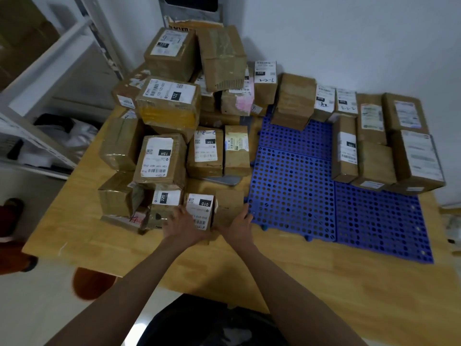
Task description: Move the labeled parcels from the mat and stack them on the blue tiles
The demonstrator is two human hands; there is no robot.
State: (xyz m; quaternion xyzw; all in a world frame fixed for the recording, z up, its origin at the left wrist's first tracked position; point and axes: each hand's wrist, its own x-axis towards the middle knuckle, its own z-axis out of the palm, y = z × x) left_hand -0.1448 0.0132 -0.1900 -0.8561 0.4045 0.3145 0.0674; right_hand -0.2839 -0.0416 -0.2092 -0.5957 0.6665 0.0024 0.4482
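We are reaching both hands to the nearest parcel (200, 211), the small upright box with the "010" label at the front edge of the pile. Our left hand (183, 227) is cupping its left side with the fingers curled onto it; our right hand (239, 224) is lying with straight fingers against a plain brown box (229, 208) just to the parcel's right, so the 2 hands are set apart with both boxes between them. The parcel is standing with its long axis vertical, and we are judging that the coming move is a lift and a carry to the right, where the blue tiles (294, 196) are starting just beside our right hand, which is the nearer one to them.

Farther back on the wooden surface (87, 233), we are counting roughly 18 parcels piled on the left, though some are hidden. On the tiles, we are counting 4 tile panels and about 10 parcels stacked along the far and right edges.
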